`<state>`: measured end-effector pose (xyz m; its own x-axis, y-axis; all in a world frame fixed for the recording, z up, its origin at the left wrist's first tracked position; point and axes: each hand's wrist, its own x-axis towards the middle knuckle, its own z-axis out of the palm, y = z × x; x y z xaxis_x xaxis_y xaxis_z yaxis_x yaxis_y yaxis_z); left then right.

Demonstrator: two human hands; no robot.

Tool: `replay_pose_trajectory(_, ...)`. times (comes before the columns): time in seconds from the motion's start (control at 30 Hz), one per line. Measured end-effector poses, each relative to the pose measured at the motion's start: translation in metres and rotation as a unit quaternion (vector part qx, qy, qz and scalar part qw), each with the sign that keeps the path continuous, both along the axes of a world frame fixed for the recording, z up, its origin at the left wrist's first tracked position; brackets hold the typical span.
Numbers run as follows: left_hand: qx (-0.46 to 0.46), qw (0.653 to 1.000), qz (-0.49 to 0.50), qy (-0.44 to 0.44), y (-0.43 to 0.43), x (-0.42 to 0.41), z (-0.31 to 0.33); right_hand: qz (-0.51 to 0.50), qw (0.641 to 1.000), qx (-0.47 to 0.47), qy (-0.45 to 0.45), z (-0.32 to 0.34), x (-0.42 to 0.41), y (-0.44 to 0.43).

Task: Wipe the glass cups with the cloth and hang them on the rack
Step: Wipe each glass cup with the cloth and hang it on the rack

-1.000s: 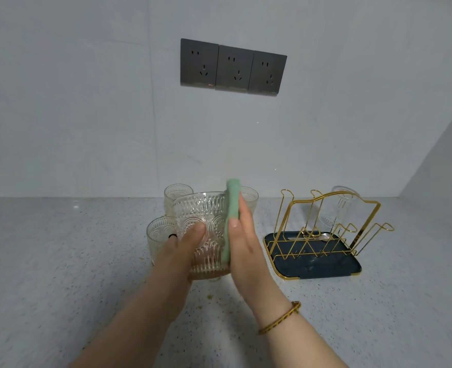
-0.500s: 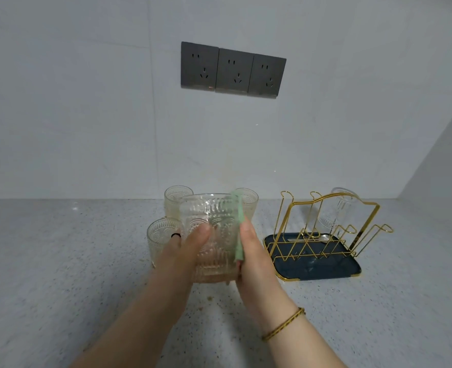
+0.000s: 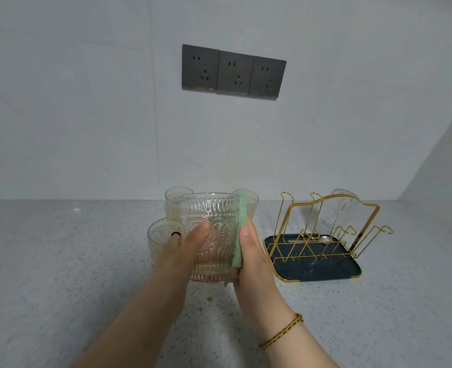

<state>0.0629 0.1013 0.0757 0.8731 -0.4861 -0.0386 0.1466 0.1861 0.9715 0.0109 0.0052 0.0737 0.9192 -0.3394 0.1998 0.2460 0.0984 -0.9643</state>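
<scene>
Now, on your left, three glass cups wait on the worktop (image 3: pixel 60 261), the nearest one (image 3: pixel 161 239) just behind your wrist. Your left hand (image 3: pixel 185 251) clamps the lifted cup (image 3: pixel 210 235), steadying it upright, while your right hand (image 3: pixel 248 258) presses the green cloth (image 3: pixel 242 229) flat against its side, likely so the ribbed wall gets rubbed. Further right, the gold rack (image 3: pixel 323 229) already holds one hung cup (image 3: pixel 336 213); nothing blocks the way across.
</scene>
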Motion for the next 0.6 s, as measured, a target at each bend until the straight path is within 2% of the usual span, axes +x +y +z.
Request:
replay_pose_trajectory(0.13, 0.092, 0.995, 0.039, -0.002, -0.003, -0.001, -0.004, -0.032, 0.999, 0.016, 0.032, -0.013, -0.002, -0.003)
replay_pose_trajectory(0.33, 0.081, 0.993, 0.086, -0.029, -0.006, -0.001, -0.007, -0.092, 0.989, -0.102, 0.058, -0.011, -0.006, -0.001)
replay_pose_trajectory(0.4, 0.079, 0.995, 0.061, -0.027, -0.01, -0.007, -0.006, -0.118, 0.977, -0.168, 0.053, -0.009, -0.003, 0.003)
replay_pose_trajectory(0.5, 0.028, 0.999, 0.001, -0.018, -0.009, -0.01, -0.004, -0.134, 0.958, -0.251, 0.028, -0.008, -0.004, 0.012)
replay_pose_trajectory(0.6, -0.006, 0.999, -0.034, 0.013, -0.006, -0.003, -0.005, -0.117, 0.96, -0.254, 0.021, -0.01, -0.008, 0.014)
